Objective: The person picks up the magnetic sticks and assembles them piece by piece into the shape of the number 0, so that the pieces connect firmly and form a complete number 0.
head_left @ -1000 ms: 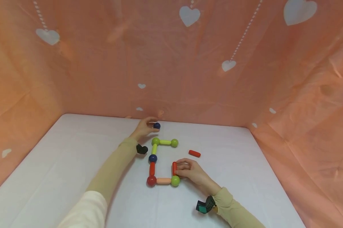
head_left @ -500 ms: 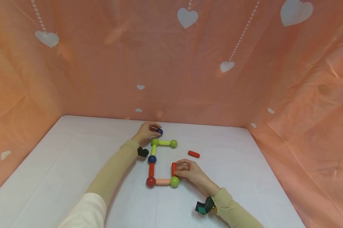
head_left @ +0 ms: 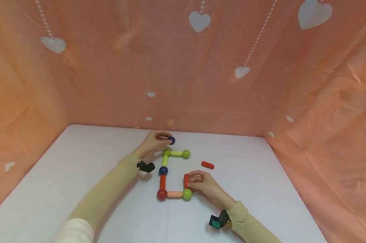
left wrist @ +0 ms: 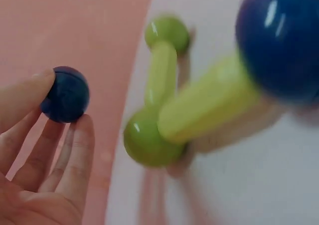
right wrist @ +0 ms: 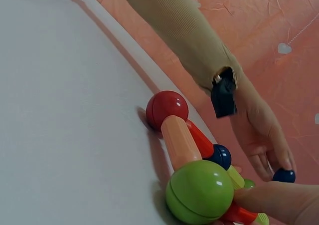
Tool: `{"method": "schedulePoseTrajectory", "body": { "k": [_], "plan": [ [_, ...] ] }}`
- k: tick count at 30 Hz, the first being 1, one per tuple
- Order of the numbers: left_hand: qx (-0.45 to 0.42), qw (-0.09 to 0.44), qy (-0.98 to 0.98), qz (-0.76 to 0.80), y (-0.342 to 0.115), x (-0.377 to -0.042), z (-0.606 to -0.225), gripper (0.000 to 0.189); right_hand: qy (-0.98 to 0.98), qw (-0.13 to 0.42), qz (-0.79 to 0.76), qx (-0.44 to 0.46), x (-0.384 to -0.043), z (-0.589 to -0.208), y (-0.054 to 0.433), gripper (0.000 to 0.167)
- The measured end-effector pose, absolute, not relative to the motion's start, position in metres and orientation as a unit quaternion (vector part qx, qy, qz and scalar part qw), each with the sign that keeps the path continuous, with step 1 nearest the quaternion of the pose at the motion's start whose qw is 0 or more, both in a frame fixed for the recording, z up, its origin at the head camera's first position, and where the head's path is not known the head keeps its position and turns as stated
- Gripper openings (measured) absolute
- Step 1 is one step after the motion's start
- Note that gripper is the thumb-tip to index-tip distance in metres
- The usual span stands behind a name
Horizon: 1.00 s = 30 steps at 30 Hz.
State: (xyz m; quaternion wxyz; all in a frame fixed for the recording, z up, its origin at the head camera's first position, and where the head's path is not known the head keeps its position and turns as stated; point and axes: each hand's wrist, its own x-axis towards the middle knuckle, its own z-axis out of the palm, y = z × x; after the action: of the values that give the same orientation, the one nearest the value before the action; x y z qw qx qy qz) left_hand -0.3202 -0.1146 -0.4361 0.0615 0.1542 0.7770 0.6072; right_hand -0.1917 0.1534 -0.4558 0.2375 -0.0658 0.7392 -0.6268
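Observation:
My left hand [head_left: 151, 143] pinches a dark blue ball [left wrist: 70, 95] between thumb and fingertips, beyond the far end of a structure of balls and sticks. That structure starts at a green ball [head_left: 186, 154], follows two yellow sticks [left wrist: 209, 103] joined by another green ball [left wrist: 152, 137], and reaches a blue ball [head_left: 163, 170]. From there a red stick [head_left: 162, 181] leads to a red ball [right wrist: 167, 110], then a peach stick [right wrist: 180, 142] to a near green ball [right wrist: 199, 191]. My right hand [head_left: 207, 184] pinches an upper-right red stick [head_left: 186, 181] standing at this green ball.
A loose red stick [head_left: 207, 165] lies on the white table [head_left: 246, 175], beyond my right hand. Orange cloth with white hearts [head_left: 199, 21] hangs behind and at the sides. Each wrist wears a small black camera [head_left: 219, 219].
My left hand has brought the blue ball slightly right and nearer, toward the structure's far end. My right hand keeps its place on the red stick.

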Motion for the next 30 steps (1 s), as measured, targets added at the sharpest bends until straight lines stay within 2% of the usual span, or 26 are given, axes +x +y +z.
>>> {"method": "schedulePoseTrajectory", "body": {
  "k": [9,15,23,30],
  "plan": [
    [0.170,0.139,0.749,0.625,-0.106,-0.285,-0.431,0.037,0.728,0.244,-0.637,-0.064,-0.193,-0.457,0.155,0.043],
    [0.191,0.189,0.752,0.602,-0.097,-0.275,-0.436,0.033,0.735,0.237,-0.633,-0.065,-0.191,-0.453,0.153,0.043],
    [0.227,0.212,0.750,0.583,-0.085,-0.273,-0.439,0.031,0.730,0.235,-0.638,-0.066,-0.191,-0.452,0.152,0.042],
    [0.252,0.207,0.772,0.545,-0.080,-0.271,-0.439,0.027,0.725,0.246,-0.641,-0.062,-0.192,-0.454,0.152,0.042]
  ]
}}
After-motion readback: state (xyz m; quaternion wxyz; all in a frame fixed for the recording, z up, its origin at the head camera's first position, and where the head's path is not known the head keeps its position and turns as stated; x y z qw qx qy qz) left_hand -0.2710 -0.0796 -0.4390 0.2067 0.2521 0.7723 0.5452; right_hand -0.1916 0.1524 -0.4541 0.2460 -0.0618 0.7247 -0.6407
